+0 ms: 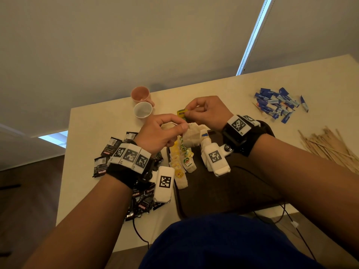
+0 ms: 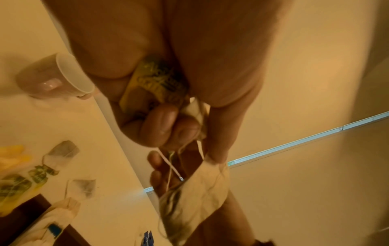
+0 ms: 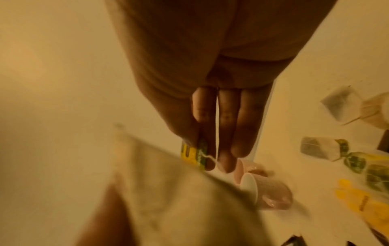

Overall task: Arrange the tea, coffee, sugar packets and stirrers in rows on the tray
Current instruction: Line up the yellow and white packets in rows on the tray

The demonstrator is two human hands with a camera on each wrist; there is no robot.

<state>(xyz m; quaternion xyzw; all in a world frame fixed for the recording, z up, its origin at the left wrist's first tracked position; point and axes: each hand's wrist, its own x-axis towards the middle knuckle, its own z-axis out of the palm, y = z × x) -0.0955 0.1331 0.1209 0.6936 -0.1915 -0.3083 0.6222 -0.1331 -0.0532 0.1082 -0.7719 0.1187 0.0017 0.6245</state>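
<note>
Both hands are raised over the far end of the dark brown tray (image 1: 223, 193). My right hand (image 1: 188, 113) pinches the yellow-green tag (image 1: 181, 114) of a tea bag; the right wrist view shows the tag (image 3: 194, 154) and its string at the fingertips. My left hand (image 1: 181, 127) pinches the pale tea bag (image 1: 192, 133) itself, which hangs below the fingers (image 2: 195, 198). A row of tea bags (image 1: 181, 162) lies along the tray's left side. Black coffee packets (image 1: 110, 152), blue sugar packets (image 1: 277, 103) and wooden stirrers (image 1: 330, 146) lie on the table.
Two small cups (image 1: 142, 111) lie on their sides at the table's far left edge (image 3: 267, 191). More coffee packets (image 1: 139, 204) lie near the front left. A black cable (image 1: 291, 216) runs off the near edge. Loose tea bags (image 2: 63, 149) lie on the table.
</note>
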